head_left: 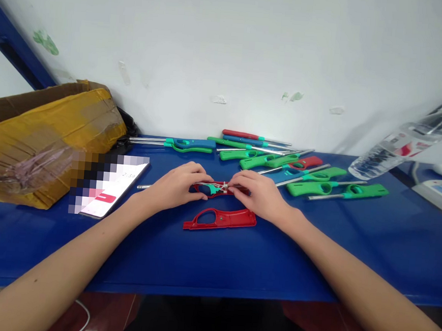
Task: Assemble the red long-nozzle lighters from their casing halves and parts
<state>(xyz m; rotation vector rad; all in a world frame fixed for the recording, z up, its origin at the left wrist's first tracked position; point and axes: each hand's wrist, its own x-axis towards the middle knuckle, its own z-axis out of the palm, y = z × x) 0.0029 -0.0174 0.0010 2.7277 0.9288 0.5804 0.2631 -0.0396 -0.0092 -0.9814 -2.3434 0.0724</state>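
both hands on opened red lighter, mid-table

left hand [177, 185] and right hand [259, 193] meet over an open red lighter body [219, 188] on the blue table [198, 260]. fingers of both curled narrow, pinching the body from either end; teal inner part and thin white wires visible between the fingertips. its metal tube [143, 186] sticks out left past the left hand. loose red cover half [220, 219] lies flat just in front of the hands, not touched. pile of green, blue and red lighters [282, 160] behind, toward the wall. cardboard box [35, 140] far left, phone [108, 190] beside it, plastic bottle [398, 146] lying at right.
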